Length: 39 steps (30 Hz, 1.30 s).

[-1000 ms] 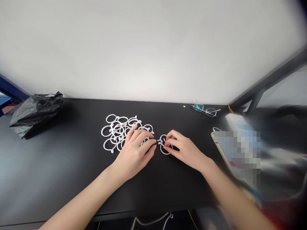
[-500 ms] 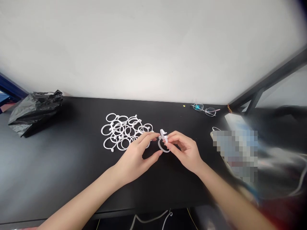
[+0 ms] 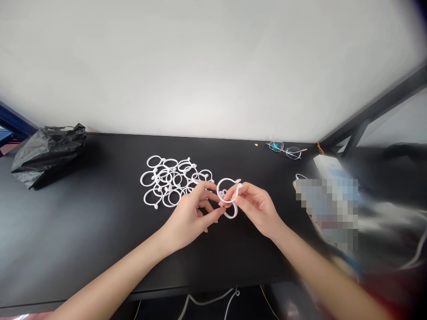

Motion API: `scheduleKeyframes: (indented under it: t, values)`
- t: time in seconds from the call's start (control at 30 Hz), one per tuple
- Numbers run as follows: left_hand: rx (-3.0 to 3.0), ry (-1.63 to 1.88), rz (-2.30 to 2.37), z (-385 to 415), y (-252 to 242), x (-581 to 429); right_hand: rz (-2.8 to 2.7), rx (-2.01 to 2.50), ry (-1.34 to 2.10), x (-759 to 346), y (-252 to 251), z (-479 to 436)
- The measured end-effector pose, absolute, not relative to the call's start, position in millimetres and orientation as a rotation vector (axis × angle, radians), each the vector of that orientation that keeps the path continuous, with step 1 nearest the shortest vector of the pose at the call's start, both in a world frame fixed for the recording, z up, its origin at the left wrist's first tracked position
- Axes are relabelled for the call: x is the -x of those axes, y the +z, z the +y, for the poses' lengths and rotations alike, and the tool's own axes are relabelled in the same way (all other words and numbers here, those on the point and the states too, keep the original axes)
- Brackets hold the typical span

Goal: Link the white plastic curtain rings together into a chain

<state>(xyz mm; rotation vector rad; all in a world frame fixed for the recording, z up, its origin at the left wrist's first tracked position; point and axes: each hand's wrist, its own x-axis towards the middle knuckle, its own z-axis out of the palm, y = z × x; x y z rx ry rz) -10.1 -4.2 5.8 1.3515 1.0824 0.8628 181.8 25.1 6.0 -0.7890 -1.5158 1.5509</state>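
Note:
Two white plastic rings with small knobs, which look like curtain rings, are together between my hands above the black table (image 3: 207, 249). My right hand (image 3: 258, 206) pinches the upper curtain ring (image 3: 224, 181) at its right side, near the knobs. Below it hangs the lower curtain ring (image 3: 231, 217), tilted and partly hidden by fingers. My left hand (image 3: 191, 213) has thumb and fingertips closed at this lower ring's left edge. Left of my hands lies a pile of similar rings (image 3: 180, 180), flat and overlapping, its near right part covered by my left hand.
A crumpled black plastic bag (image 3: 48, 153) sits at the far left. Eyeglasses (image 3: 285, 150) lie near the wall at the back right, beside a tiny yellow bit (image 3: 256, 145). A pixelated, blurred item (image 3: 328, 209) lies at the right. Cables (image 3: 208, 302) hang below the front edge.
The held rings have turned: one now stands up as a full loop over the other, where earlier they were seen edge-on. My left fingers have curled in closer to them.

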Motion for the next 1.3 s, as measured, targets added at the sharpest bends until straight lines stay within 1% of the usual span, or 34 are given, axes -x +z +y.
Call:
scheduleKeyframes:
  t: [0.13, 0.3, 0.47, 0.57, 0.87, 1.1, 1.3]
  values:
    - [-1.347, 0.849, 1.053, -2, 4, 10, -1.489, 0.780, 1.584, -184, 4, 26]
    - [-1.556, 0.843, 1.143, -3, 0, 9, -1.488, 0.920, 1.463, -188, 2, 29]
    - [-1.660, 0.792, 1.166, -4, -2, 9, -1.484, 0.946, 1.598, -189, 4, 32]
    - [-1.645, 0.825, 1.163, -4, -3, 9, -1.439, 0.934, 1.638, -189, 5, 32]
    - [-1.516, 0.897, 1.103, -6, -2, 8, -1.411, 0.897, 1.547, -183, 6, 30]
    - [-1.418, 0.937, 1.043, -5, -1, 7, -1.514, 0.768, 1.653, -179, 2, 24]
    - [-1.386, 0.861, 1.006, -2, -1, 11, -1.534, 0.822, 1.718, -184, 0, 25]
